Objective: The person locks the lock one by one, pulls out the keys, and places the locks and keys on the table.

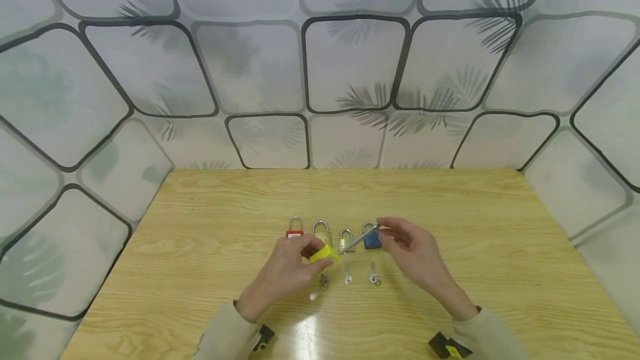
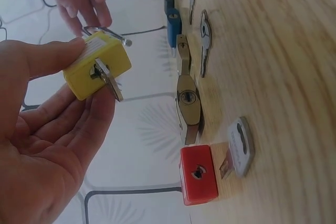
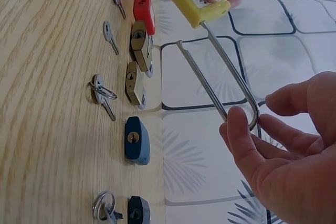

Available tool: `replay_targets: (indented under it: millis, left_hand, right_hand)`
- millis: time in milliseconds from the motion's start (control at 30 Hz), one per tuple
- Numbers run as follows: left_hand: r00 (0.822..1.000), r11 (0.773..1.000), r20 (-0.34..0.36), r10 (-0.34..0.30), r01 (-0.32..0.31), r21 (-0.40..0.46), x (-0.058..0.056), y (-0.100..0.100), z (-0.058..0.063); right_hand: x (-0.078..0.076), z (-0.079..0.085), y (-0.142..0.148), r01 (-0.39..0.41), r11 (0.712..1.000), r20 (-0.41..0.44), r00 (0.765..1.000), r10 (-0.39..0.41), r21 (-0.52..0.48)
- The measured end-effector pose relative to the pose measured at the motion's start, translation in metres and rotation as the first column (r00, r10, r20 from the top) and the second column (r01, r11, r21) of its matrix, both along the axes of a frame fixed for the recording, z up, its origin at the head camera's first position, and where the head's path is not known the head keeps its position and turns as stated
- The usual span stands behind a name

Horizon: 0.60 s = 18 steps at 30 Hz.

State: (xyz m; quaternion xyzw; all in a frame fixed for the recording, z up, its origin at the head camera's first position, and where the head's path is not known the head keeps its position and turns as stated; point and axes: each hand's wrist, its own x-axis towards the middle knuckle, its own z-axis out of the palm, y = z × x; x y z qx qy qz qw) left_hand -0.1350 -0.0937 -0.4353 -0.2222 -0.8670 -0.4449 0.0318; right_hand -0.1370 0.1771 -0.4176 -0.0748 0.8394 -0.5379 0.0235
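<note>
My left hand (image 1: 292,265) holds a yellow padlock (image 1: 327,253) above the table, thumb on its label side. A key (image 2: 108,80) stands in the keyhole on its underside. The long steel shackle (image 3: 231,69) is unlatched: one leg goes into the yellow body, the other hangs free beside it. At the shackle's bend, my right hand (image 1: 415,254) holds it with the fingertips. Behind the hands stand a red padlock (image 1: 295,233), a larger brass padlock (image 1: 325,237), a smaller brass padlock (image 1: 346,245) and a blue padlock (image 1: 372,240), all with shackles up.
A dark padlock (image 3: 139,212) stands past the blue one, hidden by my right hand in the head view. Several keys lie before the row, including a single key (image 1: 348,276) and a ringed pair (image 1: 374,278). A patterned wall (image 1: 345,140) rises behind the wooden table (image 1: 200,271).
</note>
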Motion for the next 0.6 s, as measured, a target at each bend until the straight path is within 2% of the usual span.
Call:
replay_targets:
  millis: [133, 300, 467, 600]
  left_hand:
    - [1.000, 1.000, 0.027, -0.012, 0.012, 0.011, 0.001, 0.002, 0.000]
    - [0.996, 1.000, 0.082, 0.018, -0.017, -0.006, 0.002, 0.004, 0.002]
    - [0.997, 1.000, 0.081, 0.014, -0.014, -0.003, 0.003, 0.006, 0.002]
    - [0.996, 1.000, 0.086, 0.005, -0.006, 0.007, 0.003, 0.007, 0.001]
  right_hand:
    - [-0.001, -0.001, -0.002, 0.017, 1.000, -0.005, 1.000, -0.017, -0.017]
    - [-0.005, -0.001, -0.004, 0.049, 0.996, -0.003, 0.999, -0.049, -0.072]
    - [-0.009, 0.000, -0.006, 0.064, 0.988, 0.010, 0.998, -0.063, -0.137]
    - [-0.012, 0.001, -0.009, 0.065, 0.978, -0.016, 0.997, -0.069, -0.197]
